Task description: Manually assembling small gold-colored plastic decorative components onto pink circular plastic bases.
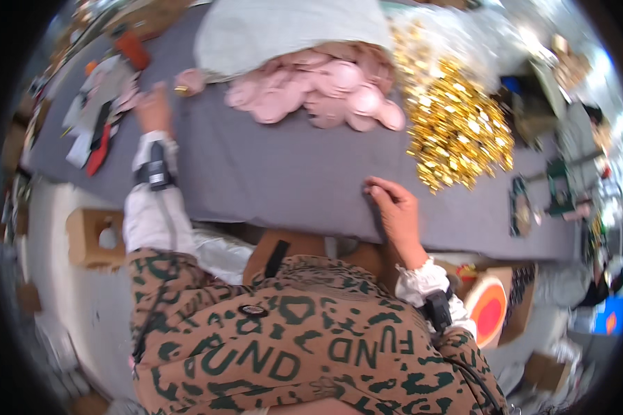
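Grey table (284, 173): a heap of pink discs (325, 93) spilled from a white sack (284, 31), with a gold parts pile (457, 124) beside them, both unsorted. One pink piece (187, 81) is approached by the left hand (152, 107); grip blurred, cannot tell. Right hand (394, 207) is curled at the table's near edge, apparently empty.

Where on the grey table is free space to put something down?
The bare grey tablecloth is free between the left hand and right hand, below the heap of pink round discs. It is crowded by the pile of gold pieces and the far-left clutter.
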`<action>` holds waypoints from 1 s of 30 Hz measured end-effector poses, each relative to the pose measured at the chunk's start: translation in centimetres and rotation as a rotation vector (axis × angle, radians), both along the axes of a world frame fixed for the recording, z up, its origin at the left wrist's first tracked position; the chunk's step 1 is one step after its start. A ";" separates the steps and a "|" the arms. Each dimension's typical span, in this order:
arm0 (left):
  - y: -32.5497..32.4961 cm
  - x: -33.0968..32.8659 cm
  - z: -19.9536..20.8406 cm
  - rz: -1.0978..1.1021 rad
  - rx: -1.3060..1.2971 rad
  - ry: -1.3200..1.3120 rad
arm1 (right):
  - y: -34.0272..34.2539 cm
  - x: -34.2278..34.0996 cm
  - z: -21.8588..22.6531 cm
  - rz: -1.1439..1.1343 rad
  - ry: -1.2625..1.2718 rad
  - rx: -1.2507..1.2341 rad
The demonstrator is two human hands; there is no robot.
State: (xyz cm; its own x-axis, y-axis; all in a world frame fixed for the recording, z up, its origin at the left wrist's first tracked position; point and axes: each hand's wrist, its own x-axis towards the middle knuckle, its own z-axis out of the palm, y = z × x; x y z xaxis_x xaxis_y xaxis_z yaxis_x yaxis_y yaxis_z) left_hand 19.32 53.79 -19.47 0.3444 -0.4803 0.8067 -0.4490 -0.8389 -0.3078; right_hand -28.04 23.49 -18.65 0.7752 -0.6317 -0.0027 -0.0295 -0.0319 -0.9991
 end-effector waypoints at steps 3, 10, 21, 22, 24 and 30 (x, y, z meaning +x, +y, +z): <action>0.3 1.5 -0.9 -0.384 -1.008 0.676 | -2.8 -2.4 -1.0 -0.147 0.068 -0.157; -12.5 -24.9 1.5 -1.102 -2.003 2.184 | -9.7 -4.4 0.3 -0.353 0.284 -0.863; -20.7 -36.5 1.1 -0.988 -1.755 2.661 | -10.2 -2.1 0.4 -0.190 0.116 -1.084; -21.2 -36.4 1.2 -0.976 -1.759 2.653 | -9.6 -2.2 1.0 -0.128 -0.007 -0.971; -21.8 -36.4 1.4 -1.043 -1.565 2.683 | -7.7 -2.0 1.5 -0.069 -0.024 -0.705; -22.5 -36.9 1.6 -0.998 -1.341 2.566 | -6.2 -1.5 2.8 0.223 -0.105 -0.860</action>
State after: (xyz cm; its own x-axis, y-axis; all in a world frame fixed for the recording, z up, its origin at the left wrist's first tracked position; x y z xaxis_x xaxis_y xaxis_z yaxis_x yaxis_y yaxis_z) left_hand -17.60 31.32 -17.88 0.4112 -0.8678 -0.2791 0.7606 0.1578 0.6298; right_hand -29.50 17.28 -15.81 0.8498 -0.2173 0.4803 0.1568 -0.7656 -0.6239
